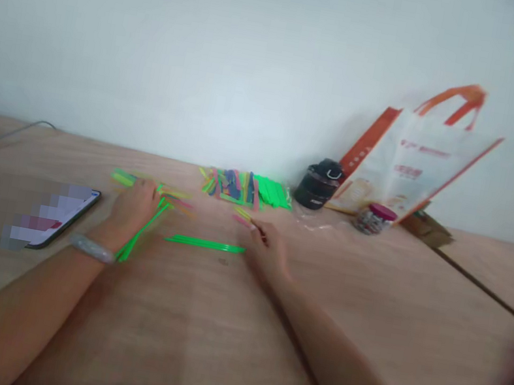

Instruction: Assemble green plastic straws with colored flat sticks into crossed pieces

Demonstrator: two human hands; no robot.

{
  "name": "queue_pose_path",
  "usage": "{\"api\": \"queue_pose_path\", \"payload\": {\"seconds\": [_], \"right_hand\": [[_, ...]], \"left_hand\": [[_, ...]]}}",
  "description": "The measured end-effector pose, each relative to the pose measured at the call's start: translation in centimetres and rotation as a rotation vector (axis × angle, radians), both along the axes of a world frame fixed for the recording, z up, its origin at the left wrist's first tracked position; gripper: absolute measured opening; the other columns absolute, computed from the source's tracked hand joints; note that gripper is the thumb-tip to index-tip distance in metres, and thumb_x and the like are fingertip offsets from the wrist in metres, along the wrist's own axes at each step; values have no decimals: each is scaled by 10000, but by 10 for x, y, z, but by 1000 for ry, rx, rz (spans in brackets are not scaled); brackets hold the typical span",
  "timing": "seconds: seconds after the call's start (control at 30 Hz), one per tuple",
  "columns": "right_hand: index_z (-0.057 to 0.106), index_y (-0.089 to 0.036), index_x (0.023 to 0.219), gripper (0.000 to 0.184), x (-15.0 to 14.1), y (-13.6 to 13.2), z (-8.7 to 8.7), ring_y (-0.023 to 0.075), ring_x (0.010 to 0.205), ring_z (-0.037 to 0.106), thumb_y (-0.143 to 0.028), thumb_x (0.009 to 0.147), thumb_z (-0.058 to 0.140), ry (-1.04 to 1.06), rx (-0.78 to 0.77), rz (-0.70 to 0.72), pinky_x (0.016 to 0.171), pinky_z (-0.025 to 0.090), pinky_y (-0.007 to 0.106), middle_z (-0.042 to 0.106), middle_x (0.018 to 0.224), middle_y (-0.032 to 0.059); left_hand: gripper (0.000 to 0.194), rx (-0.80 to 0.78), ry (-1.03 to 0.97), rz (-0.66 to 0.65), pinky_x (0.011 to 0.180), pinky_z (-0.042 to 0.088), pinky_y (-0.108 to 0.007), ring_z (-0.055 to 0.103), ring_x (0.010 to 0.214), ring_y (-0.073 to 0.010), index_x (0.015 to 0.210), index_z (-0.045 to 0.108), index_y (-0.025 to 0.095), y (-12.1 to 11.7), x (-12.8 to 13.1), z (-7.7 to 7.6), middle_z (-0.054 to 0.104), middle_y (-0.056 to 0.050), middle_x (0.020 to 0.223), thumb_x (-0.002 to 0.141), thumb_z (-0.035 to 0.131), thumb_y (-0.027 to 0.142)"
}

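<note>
My left hand (138, 201), with a pale bracelet (92, 248) at the wrist, is closed around a blurred bunch of thin coloured sticks (176, 193), green, yellow and pink. Their ends stick out on both sides of the fist. Beneath that hand, several long green sticks (143, 232) slant across the table. My right hand (269, 242) pinches a few yellow and pink sticks (243, 215) at its fingertips. Between the hands lies a row of green sticks (205, 244), side by side, its right end close to the right hand.
Packs of coloured sticks (247, 189) lie near the wall. To their right stand a black bottle (318, 185), a lidded jar (375, 219) and a white bag (416, 161) with orange handles. A phone (56, 217) lies left of my left hand. A cable (14, 130) runs along the back left.
</note>
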State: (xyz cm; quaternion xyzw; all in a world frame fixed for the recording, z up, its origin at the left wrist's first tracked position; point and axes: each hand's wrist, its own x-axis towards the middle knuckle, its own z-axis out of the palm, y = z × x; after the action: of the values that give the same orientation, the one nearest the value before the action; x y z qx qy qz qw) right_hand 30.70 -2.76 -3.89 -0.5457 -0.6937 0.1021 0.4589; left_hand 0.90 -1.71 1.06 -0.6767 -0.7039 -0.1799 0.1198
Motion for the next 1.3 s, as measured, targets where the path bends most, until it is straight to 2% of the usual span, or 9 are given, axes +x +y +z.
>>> {"api": "queue_pose_path", "payload": {"seconds": [0.13,0.3,0.43,0.6,0.7,0.87,0.93,1.07,1.3], "right_hand": [[641,-171,1024,312,13,8,-2,191,854,573,-280,835,418,-83,16,-45,738,465,326,623,970,91],[660,-169,951,281,29,13,1,213,913,555,-241,829,417,-218,78,-111,828,441,366,621,948,101],[666,-167,909,254,39,17,-2,213,918,547,-200,798,441,-324,68,-152,842,428,360,621,936,99],[661,-164,858,190,40,17,-4,206,900,530,-239,794,498,-461,4,-154,813,419,330,609,908,93],[661,-165,845,172,35,15,-2,199,893,521,-234,796,511,-538,-42,-148,803,407,314,604,899,86],[659,-164,824,187,30,12,2,194,877,517,-211,823,478,-630,-57,-157,799,390,307,604,884,89],[653,-162,807,188,30,12,2,197,865,518,-205,825,471,-662,-51,-169,787,386,307,608,872,95],[648,-156,826,190,30,12,2,200,849,523,-206,827,464,-688,-63,-183,764,384,303,619,861,102],[648,-146,826,217,26,12,4,192,864,528,-214,844,443,-726,-105,-213,772,372,283,623,876,103]], "left_hand": [[290,-46,29,22,684,461,-353,606,853,-282,979,545,96,2,-6,-5,607,-158,944,884,351,291],[311,-46,22,42,688,462,-356,609,852,-282,997,537,97,-2,0,-3,609,-162,942,888,350,320],[344,-14,54,-16,707,457,-356,594,878,-287,982,540,99,-7,7,-1,598,-161,936,864,426,401],[243,-11,107,-63,748,446,-373,562,924,-297,982,538,90,-11,14,0,568,-170,974,843,491,284],[197,61,120,-203,786,439,-378,544,931,-269,953,558,114,-17,27,-3,562,-142,968,870,449,255],[191,30,104,-737,855,416,-364,509,952,-213,950,599,169,-33,67,-24,568,-74,957,894,444,268],[197,12,94,-844,841,421,-355,500,952,-209,978,602,173,-39,82,-32,567,-74,965,892,456,274],[185,-11,128,-879,794,433,-342,500,924,-211,990,609,182,-46,95,-40,567,-68,939,882,475,250],[191,-60,136,-838,759,442,-323,520,877,-200,925,621,166,-47,96,-38,566,-59,888,892,455,256]]}}
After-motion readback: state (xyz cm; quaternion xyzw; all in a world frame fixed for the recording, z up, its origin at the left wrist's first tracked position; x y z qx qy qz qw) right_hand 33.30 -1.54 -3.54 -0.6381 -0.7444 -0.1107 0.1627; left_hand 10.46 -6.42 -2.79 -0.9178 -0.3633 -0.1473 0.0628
